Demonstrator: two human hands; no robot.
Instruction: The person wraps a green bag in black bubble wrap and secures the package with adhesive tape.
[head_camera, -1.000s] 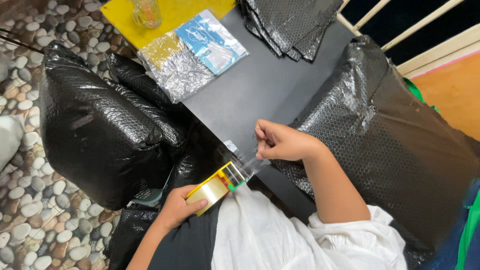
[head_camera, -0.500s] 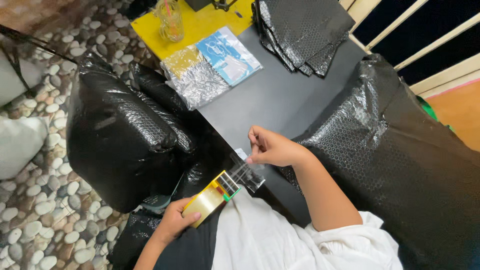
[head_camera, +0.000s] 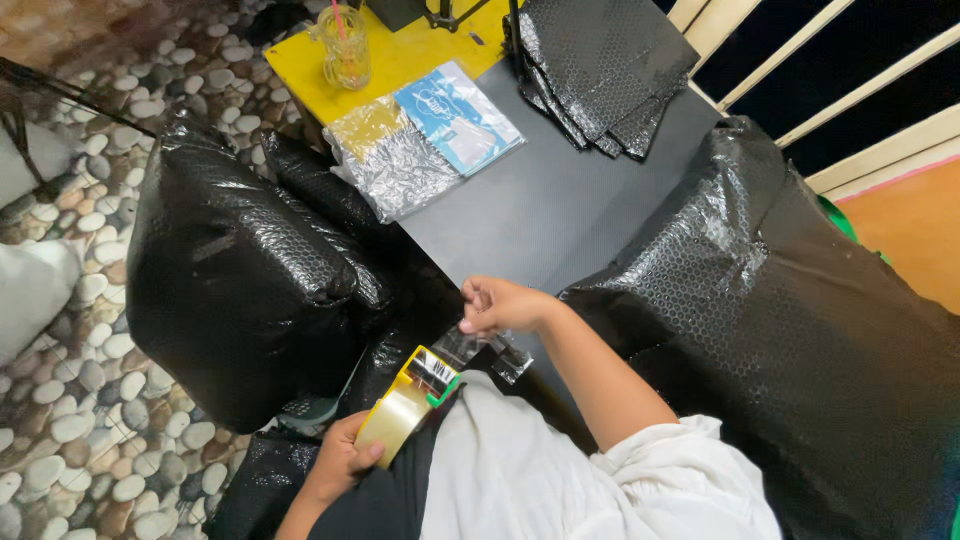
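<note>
Dark grey table (head_camera: 540, 215): stacked black bubble mailers (head_camera: 600, 70) at far edge, foil packet (head_camera: 385, 165) and blue packet (head_camera: 458, 115) at left edge.

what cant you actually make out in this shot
- Head view: the left hand holds a tape dispenser; its palm and the dispenser's far side are hidden.
- The right hand pinches a clear tape strip; the strip's edges are too faint to trace.
- The glass mug is cut off by the top edge.
- What fills the black bubble-wrap bundles is covered.
</note>
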